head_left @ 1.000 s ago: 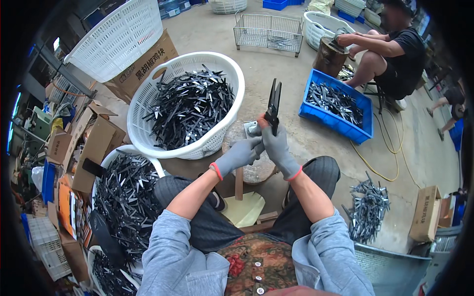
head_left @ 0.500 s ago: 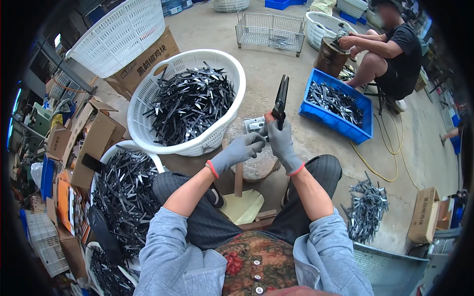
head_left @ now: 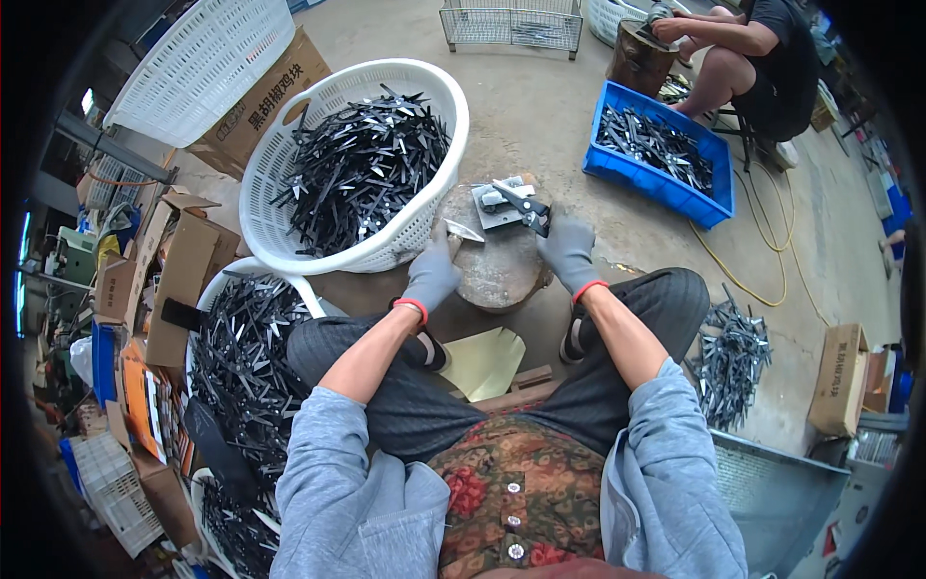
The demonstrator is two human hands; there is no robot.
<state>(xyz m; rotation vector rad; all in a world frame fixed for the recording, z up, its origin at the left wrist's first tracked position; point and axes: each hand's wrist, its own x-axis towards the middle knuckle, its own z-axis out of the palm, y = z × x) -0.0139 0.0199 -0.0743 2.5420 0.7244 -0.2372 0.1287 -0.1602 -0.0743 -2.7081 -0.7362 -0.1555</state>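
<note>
My right hand (head_left: 569, 249), in a grey glove with a red cuff, is closed around the handle end of a pair of dark scissors (head_left: 529, 206). The blades point up and left and rest over a small metal block (head_left: 494, 213) on a round stump (head_left: 497, 275). My left hand (head_left: 433, 270), gloved alike, grips a hammer with a pale, pointed metal head (head_left: 464, 232) at the stump's left edge. Most of its handle is hidden in the fist.
A white basket (head_left: 453, 116) heaped with dark blades stands left of the stump, with another full basket (head_left: 311, 299) nearer me. Right lie a blue crate (head_left: 666, 198) of blades, a yellow cord (head_left: 748, 285) and a blade pile (head_left: 730, 367). Another person (head_left: 762, 58) sits beyond.
My left hand has picked up the hammer from the stump. My right hand has lowered the scissors from upright to the metal block. The view has tilted down slightly.
</note>
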